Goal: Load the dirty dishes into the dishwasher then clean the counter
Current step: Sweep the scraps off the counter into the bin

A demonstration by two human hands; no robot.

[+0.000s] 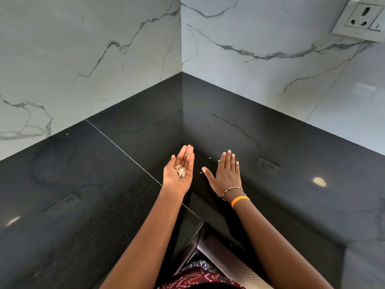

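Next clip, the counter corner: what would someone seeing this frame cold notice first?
Most likely the two bare hands at centre over the black counter: the left hand is cupped palm up, holding pale papery scraps, while the right hand lies flat, palm down. A few white crumbs sit between them. Behind, white veined marble walls meet in a corner, with a wall socket at top right.

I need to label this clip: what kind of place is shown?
Probably a home kitchen corner: a polished black counter, marble-look wall tiles and a wall socket. The left hand cups scraps.
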